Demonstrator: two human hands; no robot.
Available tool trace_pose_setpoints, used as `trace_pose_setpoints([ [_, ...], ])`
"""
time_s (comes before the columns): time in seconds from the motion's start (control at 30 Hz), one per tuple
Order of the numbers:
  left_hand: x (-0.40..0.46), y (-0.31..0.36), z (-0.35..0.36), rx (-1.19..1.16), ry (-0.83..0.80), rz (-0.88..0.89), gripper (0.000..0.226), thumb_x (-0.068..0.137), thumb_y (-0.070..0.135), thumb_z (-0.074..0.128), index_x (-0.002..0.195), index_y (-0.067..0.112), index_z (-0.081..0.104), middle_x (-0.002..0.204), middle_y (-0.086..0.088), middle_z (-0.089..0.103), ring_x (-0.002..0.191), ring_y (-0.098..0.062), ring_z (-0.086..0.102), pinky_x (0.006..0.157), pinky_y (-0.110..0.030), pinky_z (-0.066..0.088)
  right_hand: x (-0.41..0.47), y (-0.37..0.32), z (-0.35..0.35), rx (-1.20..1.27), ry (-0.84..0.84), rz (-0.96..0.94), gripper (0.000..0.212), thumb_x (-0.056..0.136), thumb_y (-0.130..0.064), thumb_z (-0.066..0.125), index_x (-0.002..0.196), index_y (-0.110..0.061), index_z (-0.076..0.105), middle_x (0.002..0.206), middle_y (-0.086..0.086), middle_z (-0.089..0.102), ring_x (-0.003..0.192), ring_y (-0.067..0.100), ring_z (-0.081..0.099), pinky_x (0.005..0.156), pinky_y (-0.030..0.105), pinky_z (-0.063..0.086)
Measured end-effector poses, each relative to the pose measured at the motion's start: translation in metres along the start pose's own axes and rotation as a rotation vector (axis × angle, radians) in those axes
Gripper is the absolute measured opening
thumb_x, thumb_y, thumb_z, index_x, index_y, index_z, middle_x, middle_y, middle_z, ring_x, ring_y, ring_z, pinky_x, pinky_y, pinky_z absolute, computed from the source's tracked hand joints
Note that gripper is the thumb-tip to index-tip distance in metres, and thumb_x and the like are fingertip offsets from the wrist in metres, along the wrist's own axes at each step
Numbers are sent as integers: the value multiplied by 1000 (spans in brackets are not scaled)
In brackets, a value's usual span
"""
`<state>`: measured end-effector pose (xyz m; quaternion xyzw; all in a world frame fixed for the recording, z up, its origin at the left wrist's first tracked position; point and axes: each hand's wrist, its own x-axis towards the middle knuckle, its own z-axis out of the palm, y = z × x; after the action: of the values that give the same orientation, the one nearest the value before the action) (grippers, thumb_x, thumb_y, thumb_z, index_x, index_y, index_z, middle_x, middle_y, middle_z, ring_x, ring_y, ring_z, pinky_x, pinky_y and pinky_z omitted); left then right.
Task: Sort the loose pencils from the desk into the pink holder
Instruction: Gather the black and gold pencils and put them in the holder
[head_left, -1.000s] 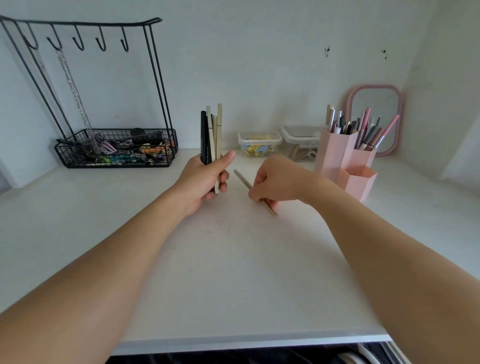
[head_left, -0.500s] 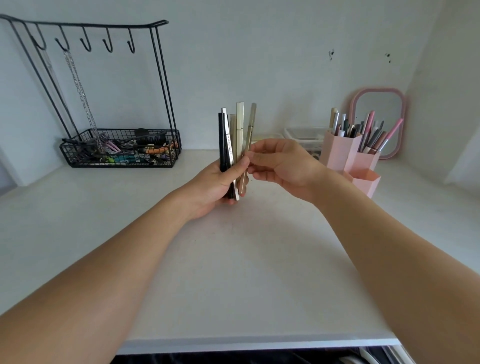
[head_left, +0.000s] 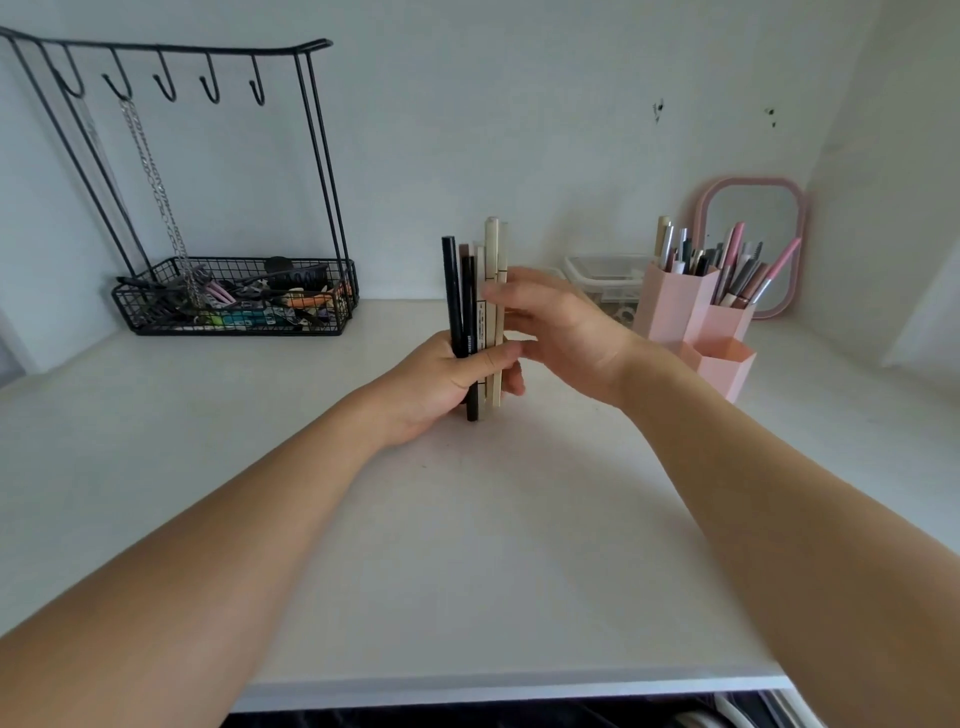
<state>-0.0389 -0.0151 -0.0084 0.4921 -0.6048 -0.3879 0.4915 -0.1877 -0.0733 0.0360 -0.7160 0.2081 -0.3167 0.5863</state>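
So the pencils (head_left: 480, 312) are bunched upright in a tight little bundle above the middle of the desk (head_left: 467, 545), a couple black ones on the left and cream or beige ones on the right, tops uneven. The left hand (head_left: 447, 384) is wrapped round the lower part, thumb across the front. The right hand (head_left: 561, 332) sits just beside the bundle, a bit blurry, fingers fairly straight and reaching at the upper part, not gripping anything. The pink holder (head_left: 691, 322) stands to the right, two of its tubes stuffed with pens, the low front one looks bare.
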Motion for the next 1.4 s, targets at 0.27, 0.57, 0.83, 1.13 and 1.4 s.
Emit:
trace_pose_setpoints([
  [0.27,-3,1,14,366,-32,44,9,93,15,70,97,9,75,93,0,77,94,-6,70,86,-20,53,-3,10,25,-52,172,-72,26,85,-22,76,85,4,71,80,15,72,79,31,72,64,29,58],
  [0.57,2,-11,15,465,-67,81,24,87,30,77,108,29,65,102,10,70,100,-4,65,87,-22,50,-5,9,25,2,277,-2,35,86,-27,76,68,-1,59,60,10,63,73,32,73,72,52,60],
  [0.83,-4,-17,7,333,14,33,39,70,56,79,100,33,72,90,8,68,80,-6,64,75,-22,47,-27,-27,-23,11,658,-147,44,89,-23,70,59,-15,40,43,2,36,38,20,32,45,30,36],
  [1.13,-5,-12,10,329,59,15,17,85,32,80,99,26,73,87,5,67,75,-7,61,68,-21,45,-81,-22,-132,116,1251,2,18,82,-8,62,69,-12,51,51,6,43,33,15,36,41,24,36],
  [1.4,3,-17,6,275,95,13,45,80,38,83,122,32,66,117,8,69,116,-5,63,98,-22,47,-64,5,-174,359,550,452,29,91,-2,47,68,-20,41,40,-9,30,29,5,28,34,13,28],
])
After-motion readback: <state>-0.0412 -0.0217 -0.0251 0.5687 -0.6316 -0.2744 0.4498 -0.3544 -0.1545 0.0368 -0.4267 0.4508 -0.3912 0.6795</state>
